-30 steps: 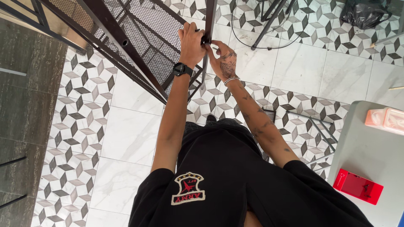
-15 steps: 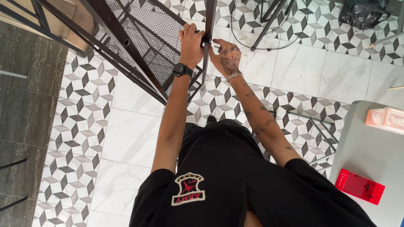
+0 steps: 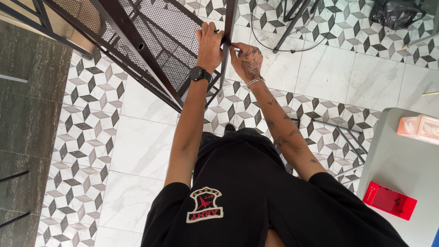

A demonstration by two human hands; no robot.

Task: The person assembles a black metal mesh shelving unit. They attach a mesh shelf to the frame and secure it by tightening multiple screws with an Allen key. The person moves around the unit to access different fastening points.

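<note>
A dark metal rack point(image 3: 137, 41) with mesh shelves stands tilted on the tiled floor in front of me. My left hand point(image 3: 209, 45), with a black watch on its wrist, grips the rack's upright bar point(image 3: 227, 50) near its top. My right hand point(image 3: 247, 60), with a silver bracelet, is on the other side of the same bar, its fingertips pinched against the bar on something too small to tell. Both arms are stretched out ahead of my black shirt.
A grey table point(image 3: 402, 169) stands at the right with a red flat box point(image 3: 390, 200) and a pale orange container point(image 3: 420, 128) on it. A black bag point(image 3: 395, 13) lies at top right, and thin metal legs and a cable point(image 3: 292, 27) cross the floor.
My right hand has shifted slightly down and to the right along the bar. My left hand keeps its grip in the same place.
</note>
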